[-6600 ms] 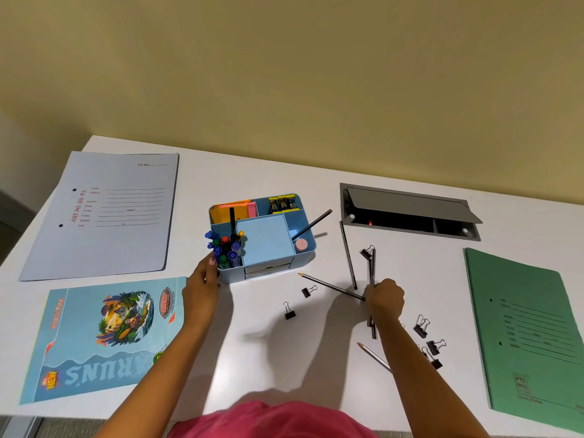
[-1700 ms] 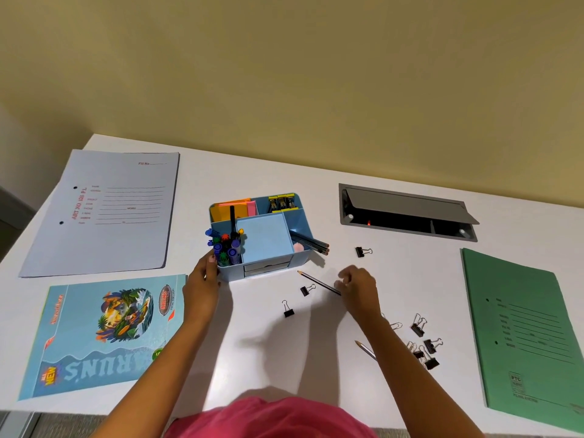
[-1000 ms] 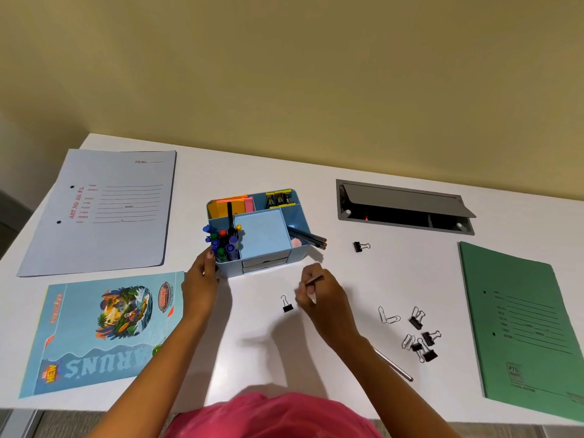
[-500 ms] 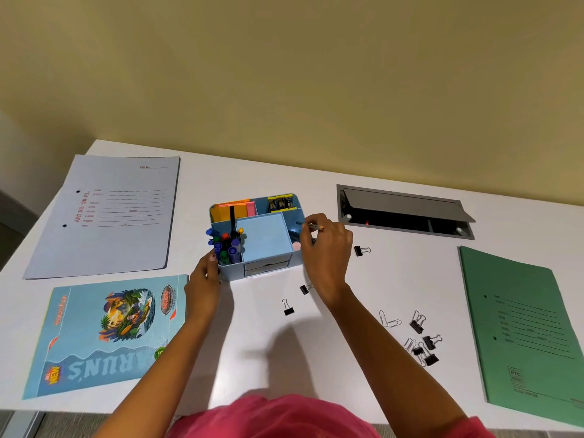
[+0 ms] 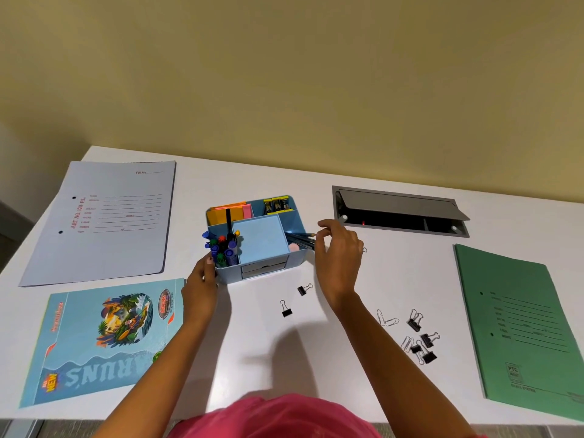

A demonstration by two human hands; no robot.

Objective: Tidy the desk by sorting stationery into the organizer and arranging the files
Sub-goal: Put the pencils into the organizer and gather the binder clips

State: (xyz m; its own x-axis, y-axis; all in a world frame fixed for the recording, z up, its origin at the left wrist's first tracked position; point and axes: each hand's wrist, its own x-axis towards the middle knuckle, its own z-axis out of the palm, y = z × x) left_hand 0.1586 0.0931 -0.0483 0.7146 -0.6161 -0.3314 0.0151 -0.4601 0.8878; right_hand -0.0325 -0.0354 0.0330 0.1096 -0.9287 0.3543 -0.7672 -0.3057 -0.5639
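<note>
Through the head camera, we are gripping the light organizer [image 5: 232,275] by its front-left corner with our left hand [image 5: 202,289]. Our right hand [image 5: 339,251] is hovering loose-fingered, holding nothing, beside stiff, slim pencils [image 5: 300,240] leaning in its right compartment. Small, hard binder clips [image 5: 423,339] are waiting nearby, best pinched by their wire loops.

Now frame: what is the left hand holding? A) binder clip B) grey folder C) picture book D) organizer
D: the left hand holds the near-left corner of the blue organizer, with its thumb against the wall beside the pens.
</note>
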